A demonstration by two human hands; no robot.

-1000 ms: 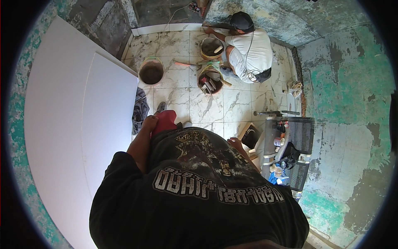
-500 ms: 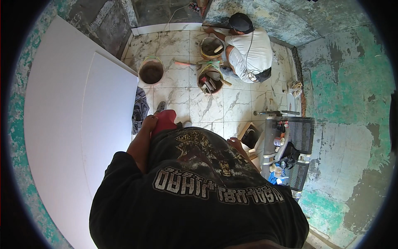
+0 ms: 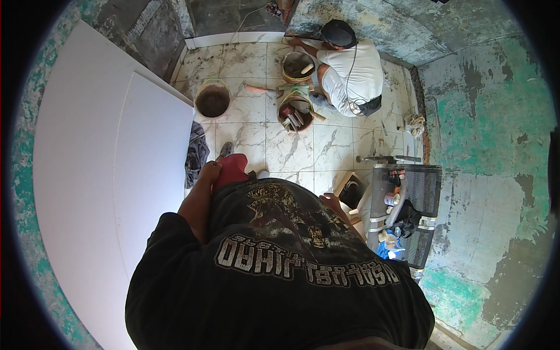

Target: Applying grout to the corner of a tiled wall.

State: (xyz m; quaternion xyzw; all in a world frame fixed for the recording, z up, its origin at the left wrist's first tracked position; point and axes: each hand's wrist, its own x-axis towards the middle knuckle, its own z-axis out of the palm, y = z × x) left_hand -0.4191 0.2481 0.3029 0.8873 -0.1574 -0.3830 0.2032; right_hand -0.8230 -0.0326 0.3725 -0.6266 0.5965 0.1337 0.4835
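Note:
My left hand (image 3: 212, 170) hangs against the red cloth (image 3: 234, 168) at my left leg, which looks like shorts. Its fingers are mostly hidden, so I cannot see how they are held. At the right edge of my black printed shirt (image 3: 274, 233), my right hand (image 3: 331, 202) shows only in part. No held object shows in either hand. Closest to the right hand stands an open wooden box (image 3: 340, 188) with something dark inside. A dark crumpled cloth (image 3: 197, 153) lies beyond my left hand, beside the white panel.
A person in a white shirt (image 3: 361, 73) squats at the far wall. Three buckets stand on marbled tiles: one at left (image 3: 226, 109), one holding tools (image 3: 282, 121), one near the person (image 3: 286, 74). A white panel (image 3: 87, 146) fills the left; a black mesh bench (image 3: 429, 181) bears clutter at right.

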